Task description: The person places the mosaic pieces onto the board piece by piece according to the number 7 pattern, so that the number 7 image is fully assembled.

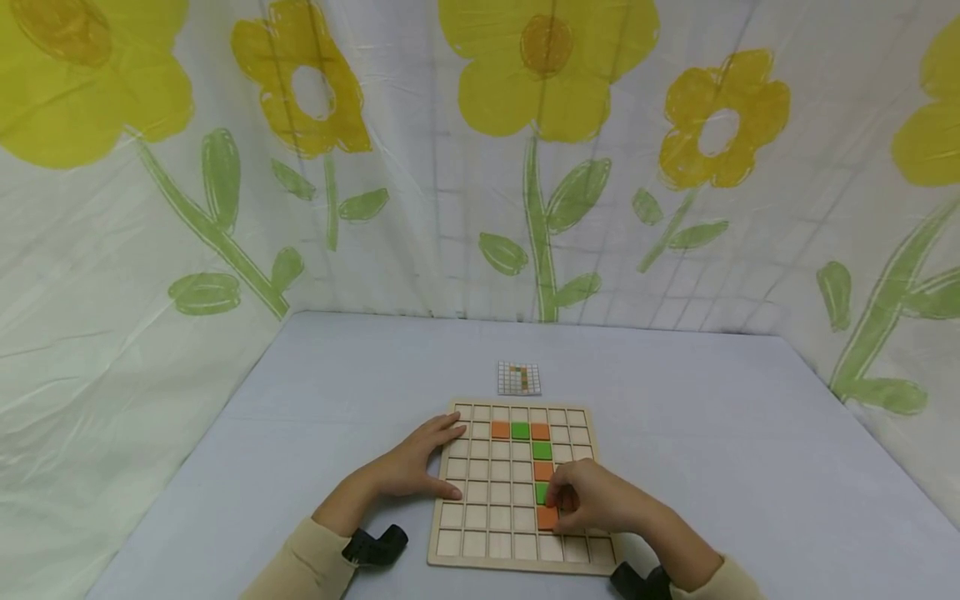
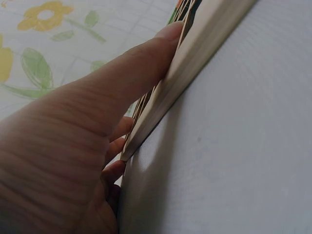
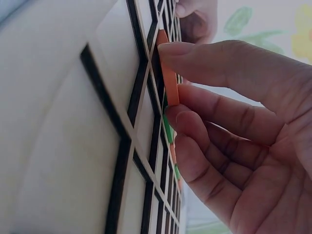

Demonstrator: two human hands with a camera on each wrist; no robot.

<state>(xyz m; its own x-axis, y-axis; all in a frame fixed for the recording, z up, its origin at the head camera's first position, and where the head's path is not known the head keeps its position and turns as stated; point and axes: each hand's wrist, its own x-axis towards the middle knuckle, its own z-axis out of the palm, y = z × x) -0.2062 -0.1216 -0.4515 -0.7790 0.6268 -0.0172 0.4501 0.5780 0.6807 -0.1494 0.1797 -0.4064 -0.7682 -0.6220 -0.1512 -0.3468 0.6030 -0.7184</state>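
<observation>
A wooden grid board point(image 1: 517, 567) lies on the table, its square cells framed by thin dark-edged dividers. My left hand point(image 1: 408, 462) rests at the board's left edge with fingers spread; in the left wrist view its thumb point(image 2: 141, 63) lies over the rim. With thumb and fingers, my right hand point(image 1: 596, 498) pinches an orange square tile point(image 3: 169, 73) at a cell in the lower right part of the grid. Directly beyond that tile sits a green tile point(image 1: 541, 493), partly covered by the fingers. More orange and green tiles alternate up this column and leftward along a row near the top.
Behind the board lies a small card point(image 1: 518, 378) printed with a grid and a coloured pattern. A pale cloth covers the table point(image 1: 337, 375). Curtains with yellow flowers point(image 1: 547, 75) hang at the back and sides. Each wrist wears a black device point(image 1: 375, 547).
</observation>
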